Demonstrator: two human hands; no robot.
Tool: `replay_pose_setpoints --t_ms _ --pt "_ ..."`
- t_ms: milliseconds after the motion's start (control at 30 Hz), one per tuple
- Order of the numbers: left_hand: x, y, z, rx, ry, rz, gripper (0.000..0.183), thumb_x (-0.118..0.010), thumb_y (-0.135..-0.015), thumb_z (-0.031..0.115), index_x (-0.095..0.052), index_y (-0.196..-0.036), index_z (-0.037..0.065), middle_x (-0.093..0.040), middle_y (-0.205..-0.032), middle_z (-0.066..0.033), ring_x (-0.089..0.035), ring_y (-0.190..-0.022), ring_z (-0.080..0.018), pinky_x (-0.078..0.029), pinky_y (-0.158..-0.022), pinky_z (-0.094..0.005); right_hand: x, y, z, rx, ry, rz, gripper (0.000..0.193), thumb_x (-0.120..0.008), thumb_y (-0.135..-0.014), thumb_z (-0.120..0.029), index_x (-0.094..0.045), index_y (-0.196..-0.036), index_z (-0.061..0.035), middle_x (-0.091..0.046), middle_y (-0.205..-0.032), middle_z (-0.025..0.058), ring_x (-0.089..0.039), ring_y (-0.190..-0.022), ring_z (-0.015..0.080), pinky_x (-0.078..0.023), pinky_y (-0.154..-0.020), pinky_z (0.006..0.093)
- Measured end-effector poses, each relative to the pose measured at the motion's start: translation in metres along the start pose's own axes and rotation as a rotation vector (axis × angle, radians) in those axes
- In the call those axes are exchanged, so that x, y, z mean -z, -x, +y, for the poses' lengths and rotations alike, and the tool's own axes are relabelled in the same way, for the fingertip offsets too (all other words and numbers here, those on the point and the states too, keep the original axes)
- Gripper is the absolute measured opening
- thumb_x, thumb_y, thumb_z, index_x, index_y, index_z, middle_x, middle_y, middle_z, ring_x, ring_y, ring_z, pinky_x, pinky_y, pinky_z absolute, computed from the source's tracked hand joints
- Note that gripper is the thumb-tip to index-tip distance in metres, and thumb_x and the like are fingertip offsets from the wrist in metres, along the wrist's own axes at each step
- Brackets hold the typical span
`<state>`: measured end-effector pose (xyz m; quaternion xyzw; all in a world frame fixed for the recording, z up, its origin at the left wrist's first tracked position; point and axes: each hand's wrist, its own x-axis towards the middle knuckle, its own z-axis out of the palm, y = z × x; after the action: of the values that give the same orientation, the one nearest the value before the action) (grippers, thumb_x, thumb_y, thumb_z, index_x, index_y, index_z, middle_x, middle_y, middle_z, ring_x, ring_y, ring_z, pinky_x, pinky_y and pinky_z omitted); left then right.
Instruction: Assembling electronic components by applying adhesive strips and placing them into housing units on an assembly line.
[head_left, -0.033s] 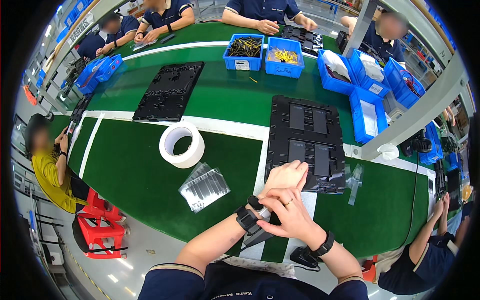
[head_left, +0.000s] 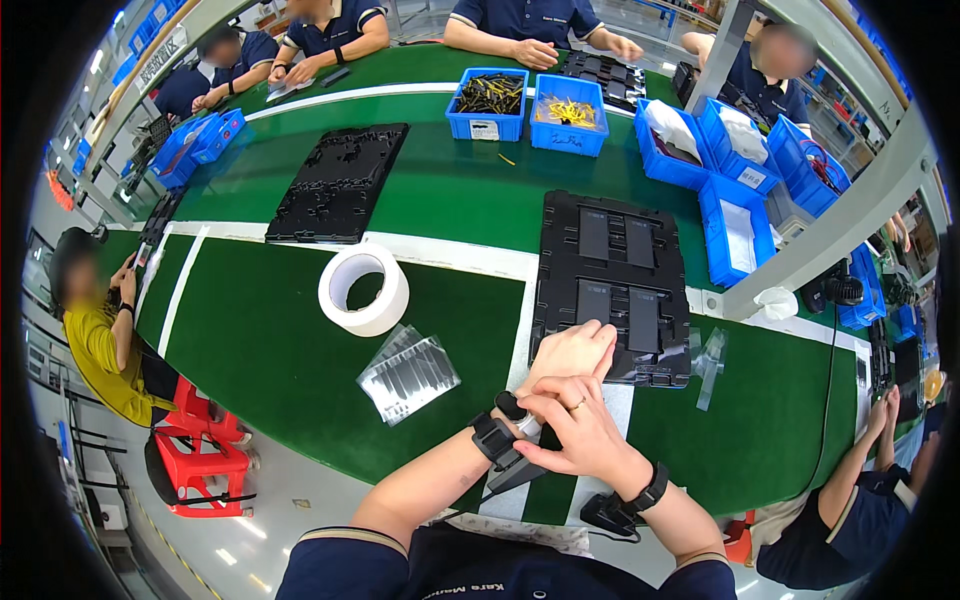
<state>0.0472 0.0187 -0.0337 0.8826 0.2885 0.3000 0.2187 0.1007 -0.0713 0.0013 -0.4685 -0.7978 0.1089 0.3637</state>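
My left hand [head_left: 572,356] is loosely curled, knuckles up, over the near edge of a black plastic tray [head_left: 612,295]. I see nothing in its fingers. Around my left wrist sits a black strap-on device [head_left: 493,440] with a small round part and a pale disc. My right hand [head_left: 585,425] reaches across it, thumb and forefinger gripping the device from both sides; where the fingertips press is partly hidden. A black strap [head_left: 655,487] with a small unit circles my right wrist. Dark flat rectangular pieces [head_left: 592,303] lie in the tray's recesses.
On the green table are a white tape roll [head_left: 395,300], clear printed bags [head_left: 408,375], clear strips [head_left: 711,365] and another black tray [head_left: 340,183]. Blue bins [head_left: 486,125] stand farther back. A grey metal post [head_left: 840,215] rises at right. Co-workers sit around the table.
Both my hands stay in the same place on the wrist device. Across the table, a co-worker's hand has shifted slightly to the right.
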Motion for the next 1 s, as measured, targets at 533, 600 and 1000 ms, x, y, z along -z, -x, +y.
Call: replay_pose_setpoints --t_ms 533,600,1000 --pt "0.0007 -0.0006 0.0002 0.01 0.0 -0.018 0.009 -0.054 -0.083 0.016 -0.051 -0.084 0.007 -0.053 -0.075 -0.0086 -0.058 -0.063 -0.0285 -0.048 -0.054 -0.036 -0.0029 0.0034 0.0033 -0.003 0.018 -0.016 0.043 -0.068 -0.071 -0.034 -0.056 -0.105 -0.009 -0.05 -0.102 0.0083 -0.049 -0.093 0.0249 -0.034 -0.081 0.0372" --pt "0.0035 -0.001 0.001 0.001 -0.007 -0.03 0.009 -0.053 -0.083 0.016 -0.051 -0.084 0.008 -0.054 -0.075 -0.0086 -0.058 -0.064 -0.0284 -0.048 -0.054 -0.0363 -0.0006 0.0017 0.0004 -0.003 0.021 -0.013 0.043 -0.068 -0.072 -0.034 -0.056 -0.105 -0.0091 -0.05 -0.103 0.0082 -0.049 -0.093 0.0248 -0.034 -0.081 0.0372" --pt "0.0014 -0.0022 -0.0003 0.022 -0.001 -0.03 0.006 -0.057 -0.079 0.014 -0.054 -0.082 0.01 -0.056 -0.071 -0.0051 -0.058 -0.061 -0.0236 -0.047 -0.054 -0.034 -0.0007 0.0021 0.0005 0.056 -0.003 0.014 0.04 -0.065 -0.075 -0.032 -0.055 -0.105 -0.007 -0.051 -0.104 0.0112 -0.049 -0.097 0.0258 -0.034 -0.083 0.0392"
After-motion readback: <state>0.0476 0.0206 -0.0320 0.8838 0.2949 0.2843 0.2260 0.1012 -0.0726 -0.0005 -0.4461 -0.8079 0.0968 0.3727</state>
